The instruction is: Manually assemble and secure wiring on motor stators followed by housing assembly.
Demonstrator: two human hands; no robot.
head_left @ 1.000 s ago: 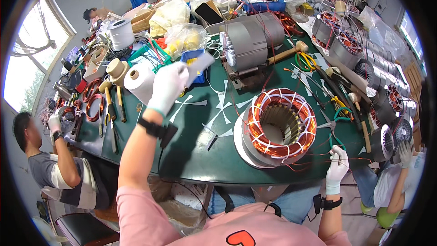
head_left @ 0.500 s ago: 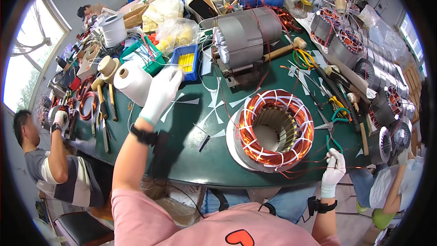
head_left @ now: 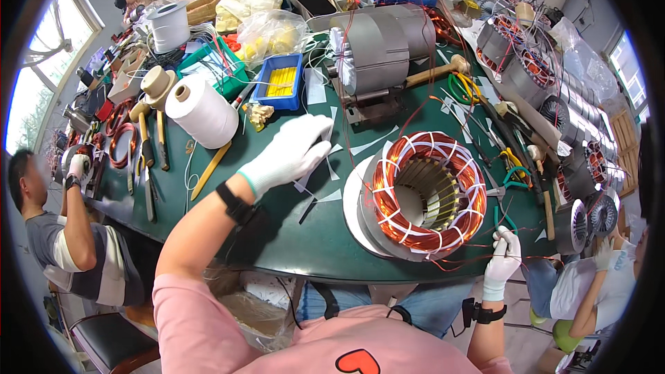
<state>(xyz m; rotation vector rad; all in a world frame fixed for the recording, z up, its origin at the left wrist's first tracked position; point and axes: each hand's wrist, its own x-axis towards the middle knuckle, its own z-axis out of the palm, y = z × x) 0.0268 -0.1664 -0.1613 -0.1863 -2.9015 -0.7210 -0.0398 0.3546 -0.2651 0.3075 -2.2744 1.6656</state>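
My left hand [head_left: 294, 149], in a white glove, is over scattered white paper strips [head_left: 334, 170] at mid-table. Its fingers are bent together; whatever they may pinch cannot be made out. Right of it stands a stator [head_left: 370, 211] on a round white base, its copper winding [head_left: 478, 208] bound with white ties. Thin red-brown wire leads [head_left: 457, 261] run from the stator's lower side to my gloved right hand [head_left: 503, 260]. That hand is closed on them at the table's near edge, just below green-handled scissors [head_left: 513, 220].
A blue tray of yellow sticks [head_left: 279, 107], a white thread cone [head_left: 208, 114] and a wooden-handled mallet [head_left: 433, 75] lie beyond my hands. A large grey motor core [head_left: 377, 52] stands behind. Pliers [head_left: 516, 159] lie at right. Co-workers sit on the left [head_left: 83, 242] and right [head_left: 578, 284].
My left hand has moved right and nearer, from beside the blue tray to the paper strips. A yellow strip and a crumpled yellowish lump now show. My right hand stays at the leads.
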